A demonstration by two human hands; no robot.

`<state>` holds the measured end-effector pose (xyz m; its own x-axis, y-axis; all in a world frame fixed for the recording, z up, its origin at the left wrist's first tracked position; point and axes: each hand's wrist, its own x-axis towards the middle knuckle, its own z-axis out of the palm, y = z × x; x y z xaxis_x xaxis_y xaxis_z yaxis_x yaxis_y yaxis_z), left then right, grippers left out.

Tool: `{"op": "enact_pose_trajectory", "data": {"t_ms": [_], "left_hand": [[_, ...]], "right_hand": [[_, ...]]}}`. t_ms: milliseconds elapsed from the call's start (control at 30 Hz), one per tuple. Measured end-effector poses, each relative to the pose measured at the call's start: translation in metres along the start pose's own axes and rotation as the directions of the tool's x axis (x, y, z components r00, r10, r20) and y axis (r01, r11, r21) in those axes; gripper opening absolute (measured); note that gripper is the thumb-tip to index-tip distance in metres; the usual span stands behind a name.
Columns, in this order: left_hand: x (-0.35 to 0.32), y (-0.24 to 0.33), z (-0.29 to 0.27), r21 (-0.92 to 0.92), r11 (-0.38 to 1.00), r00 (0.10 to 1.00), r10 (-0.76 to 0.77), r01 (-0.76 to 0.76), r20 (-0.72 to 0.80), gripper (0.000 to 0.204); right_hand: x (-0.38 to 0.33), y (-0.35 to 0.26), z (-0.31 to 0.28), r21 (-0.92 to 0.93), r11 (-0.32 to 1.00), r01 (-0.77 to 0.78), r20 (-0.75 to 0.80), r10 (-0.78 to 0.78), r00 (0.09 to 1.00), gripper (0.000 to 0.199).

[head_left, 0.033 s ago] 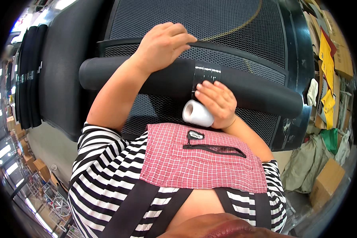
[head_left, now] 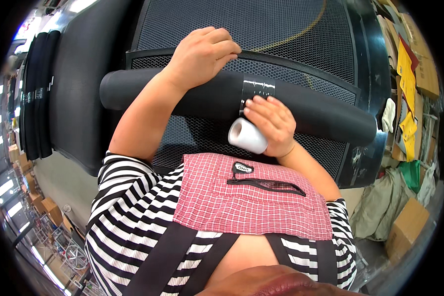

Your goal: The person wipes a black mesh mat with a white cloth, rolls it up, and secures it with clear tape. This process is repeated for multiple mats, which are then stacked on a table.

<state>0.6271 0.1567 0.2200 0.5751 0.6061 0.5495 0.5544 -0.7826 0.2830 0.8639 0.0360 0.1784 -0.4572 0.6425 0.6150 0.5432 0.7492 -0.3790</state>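
Note:
A long black rolled mat (head_left: 325,111) lies crosswise before me, with a band of clear shiny film (head_left: 259,88) round its middle. My right hand (head_left: 273,123) is closed on a small white roll of stretch film (head_left: 247,136), its fingertips touching the lower side of the mat near the band. The film roll's hollow core faces left. My left hand (head_left: 202,55) reaches over the mat, its fingers pinched at the dark border of the mesh sheet beyond. What they hold, if anything, is hidden.
Black mesh sheet (head_left: 192,22) spreads under and beyond the mat, with a yellowish line curving over it. Several upright black rolls (head_left: 37,93) stand at the left. Cardboard boxes (head_left: 407,229), yellow pieces (head_left: 406,98) and a white glove (head_left: 388,114) are at the right.
My right hand and the film roll have shifted slightly up. The left hand has moved slightly left. The film band on the mat has shifted a little.

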Motion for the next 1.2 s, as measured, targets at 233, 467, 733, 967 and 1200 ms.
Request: {"op": "enact_pose_trajectory", "data": {"t_ms": [233, 467, 733, 967, 1200], "left_hand": [[-0.069, 0.067, 0.006, 0.097, 0.977, 0.978, -0.178, 0.189, -0.109, 0.025], [-0.038, 0.007, 0.053, 0.349, 0.916, 0.937, -0.282, 0.198, 0.208, 0.122], [0.102, -0.099, 0.044, 0.299, 0.908, 0.674, -0.419, 0.294, 0.609, 0.119], [0.151, -0.158, 0.045, 0.073, 0.877, 0.552, -0.361, 0.475, 0.752, 0.098], [0.143, -0.156, 0.045, 0.176, 0.970, 0.902, -0.224, 0.168, 0.369, 0.080]], "right_hand": [[0.077, 0.085, 0.009, 0.299, 0.867, -0.399, 0.201, 0.352, 0.914, 0.028], [0.152, 0.205, 0.026, 0.534, 0.710, -0.459, 0.190, 0.428, 0.884, 0.025], [0.105, 0.138, 0.012, 0.346, 0.913, -0.217, -0.076, 0.258, 0.963, 0.029], [0.085, 0.175, 0.064, -0.007, 0.999, -0.037, -0.137, 0.035, 0.990, 0.029], [0.165, 0.253, 0.067, -0.060, 0.993, -0.103, -0.214, 0.088, 0.973, 0.028]]}}
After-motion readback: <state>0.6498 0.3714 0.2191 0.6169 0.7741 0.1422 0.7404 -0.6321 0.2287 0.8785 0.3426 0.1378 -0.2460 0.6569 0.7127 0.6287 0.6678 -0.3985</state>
